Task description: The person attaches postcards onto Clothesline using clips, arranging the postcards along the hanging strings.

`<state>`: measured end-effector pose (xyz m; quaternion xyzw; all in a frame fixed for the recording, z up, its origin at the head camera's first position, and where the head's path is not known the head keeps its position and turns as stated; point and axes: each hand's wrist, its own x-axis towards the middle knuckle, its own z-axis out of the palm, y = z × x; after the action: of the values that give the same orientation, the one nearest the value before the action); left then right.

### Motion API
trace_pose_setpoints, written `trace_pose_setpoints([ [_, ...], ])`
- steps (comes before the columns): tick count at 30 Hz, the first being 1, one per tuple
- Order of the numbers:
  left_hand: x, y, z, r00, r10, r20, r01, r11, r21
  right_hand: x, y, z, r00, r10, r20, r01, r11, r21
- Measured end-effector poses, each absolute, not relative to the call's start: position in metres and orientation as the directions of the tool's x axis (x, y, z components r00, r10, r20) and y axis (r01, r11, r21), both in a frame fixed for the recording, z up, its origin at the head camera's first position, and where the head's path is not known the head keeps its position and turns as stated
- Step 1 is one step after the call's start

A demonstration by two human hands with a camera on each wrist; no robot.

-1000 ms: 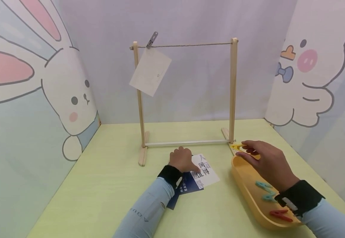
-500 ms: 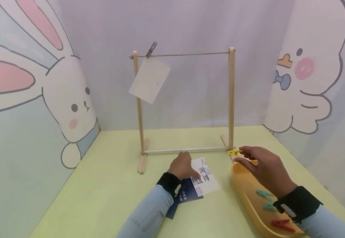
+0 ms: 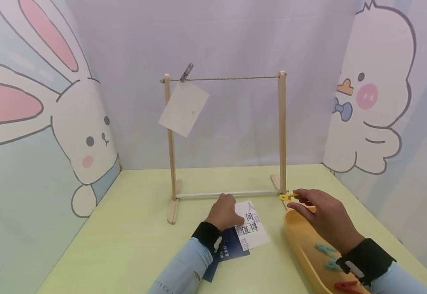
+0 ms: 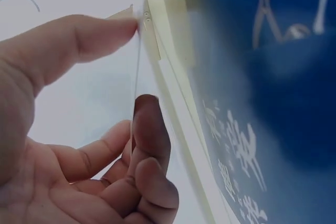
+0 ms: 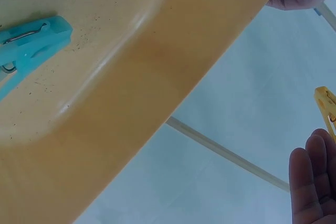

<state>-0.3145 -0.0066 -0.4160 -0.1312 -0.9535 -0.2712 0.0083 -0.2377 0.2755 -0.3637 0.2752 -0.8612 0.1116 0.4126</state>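
Note:
My left hand [image 3: 222,212] pinches a white card with printed characters [image 3: 254,228]; in the left wrist view the card's thin edge [image 4: 135,72] stands between thumb and fingers. Under it, dark blue cards [image 3: 231,245] with white lettering are fanned out toward me. My right hand [image 3: 327,216] pinches a yellow clothespin [image 3: 286,197] by its handle end, near the foot of the rack's right post; the clothespin's jaws point left. In the right wrist view only some fingers [image 5: 303,182] and part of the yellow clothespin [image 5: 324,106] show.
A wooden rack [image 3: 282,134] with a string across its top stands behind the hands. From the string's left end hangs a tilted white card [image 3: 184,108] under a grey clothespin [image 3: 186,72]. An orange tray [image 3: 296,245] at right holds teal clothespins [image 3: 325,248] and a red one [image 3: 347,286].
The head view has tilted up, so the scene sits lower. Both hands keep their grips; the left hand has risen slightly toward the rack's lower bar, and the yellow clothespin has shifted slightly left.

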Motion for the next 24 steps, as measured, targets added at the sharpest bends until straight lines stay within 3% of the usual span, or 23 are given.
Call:
trace_pose_setpoints([
  [9,-0.309,-0.008,-0.408,-0.964,0.231,0.135,0.266,0.779,0.568,-0.241,0.276,-0.359,-0.458,-0.402,0.793,-0.593,0.803,0.064],
  [14,-0.308,-0.012,-0.399,-0.957,0.215,0.194,0.29,0.68,0.673,-0.244,0.275,-0.356,-0.466,-0.404,0.787,-0.594,0.802,0.06],
  [24,-0.309,-0.021,-0.383,-0.952,0.192,0.237,0.305,0.598,0.741,-0.249,0.275,-0.353,-0.485,-0.407,0.774,-0.607,0.794,0.037],
])
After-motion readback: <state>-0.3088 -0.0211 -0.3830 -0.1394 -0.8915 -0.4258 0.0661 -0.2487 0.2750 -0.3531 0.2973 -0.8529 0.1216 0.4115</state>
